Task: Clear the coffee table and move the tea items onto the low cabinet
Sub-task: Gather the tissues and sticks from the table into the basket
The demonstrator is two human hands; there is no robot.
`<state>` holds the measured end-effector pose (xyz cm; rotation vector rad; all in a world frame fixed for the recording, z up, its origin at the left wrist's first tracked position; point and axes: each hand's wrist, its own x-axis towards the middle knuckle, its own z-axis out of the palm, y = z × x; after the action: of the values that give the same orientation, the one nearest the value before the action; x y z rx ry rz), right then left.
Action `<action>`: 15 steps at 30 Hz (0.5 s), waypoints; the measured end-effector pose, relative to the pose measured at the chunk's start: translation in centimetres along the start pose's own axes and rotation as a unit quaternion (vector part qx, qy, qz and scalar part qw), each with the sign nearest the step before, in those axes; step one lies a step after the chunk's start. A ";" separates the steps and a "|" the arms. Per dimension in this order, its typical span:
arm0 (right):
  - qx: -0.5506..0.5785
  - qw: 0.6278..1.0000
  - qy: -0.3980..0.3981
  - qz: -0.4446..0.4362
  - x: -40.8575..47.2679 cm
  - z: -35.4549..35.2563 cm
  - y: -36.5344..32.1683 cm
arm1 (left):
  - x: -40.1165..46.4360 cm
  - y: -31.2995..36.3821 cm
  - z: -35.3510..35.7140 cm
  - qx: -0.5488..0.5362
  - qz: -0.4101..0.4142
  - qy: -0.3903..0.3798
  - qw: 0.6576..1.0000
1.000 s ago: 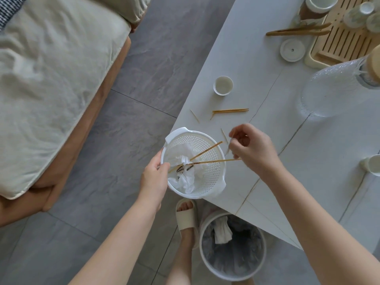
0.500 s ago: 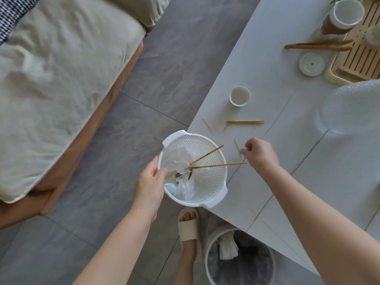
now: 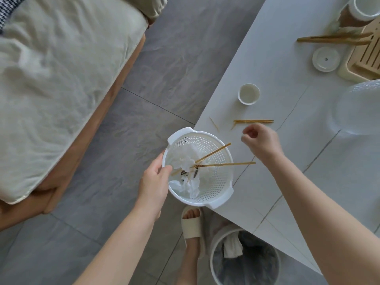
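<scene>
My left hand grips the rim of a white perforated basket held at the corner of the white coffee table. In the basket lie crumpled tissue and two long bamboo skewers that stick out over its rim. My right hand hovers over the table with curled fingers, just below a pair of skewers; whether it pinches anything is hidden. A loose toothpick and a small white teacup sit nearby.
Farther back stand wooden tongs, a round white lid, a slatted tea tray, a white jar and a clear glass jug. A lined bin stands by my slippered foot. A sofa fills the left.
My right hand let go of the skewer now resting in the basket, then moved up the table toward the pair of skewers. The basket stayed in my left hand.
</scene>
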<state>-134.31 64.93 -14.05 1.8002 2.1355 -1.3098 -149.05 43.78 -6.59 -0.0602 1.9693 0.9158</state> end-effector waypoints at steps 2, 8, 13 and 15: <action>0.111 0.991 -0.044 -0.063 -1.2 -1.4 -2.5 | -0.3 0.2 0.0 0.002 0.000 0.002 1.000; 0.022 0.949 -0.232 -0.212 -3.8 -2.9 -6.2 | -0.9 0.7 0.1 0.000 -0.005 0.007 1.000; 0.036 0.991 -0.046 -0.119 -0.2 -1.3 -4.2 | -0.9 0.4 -0.6 -0.005 0.000 0.000 1.000; -0.016 0.994 -0.043 -0.102 1.2 0.0 -3.1 | -0.7 0.2 -1.0 -0.009 -0.001 -0.001 1.000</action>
<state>-137.28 66.00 -12.98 1.5175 2.3298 -1.3585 -149.47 43.11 -5.69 -0.0710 1.9579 0.9330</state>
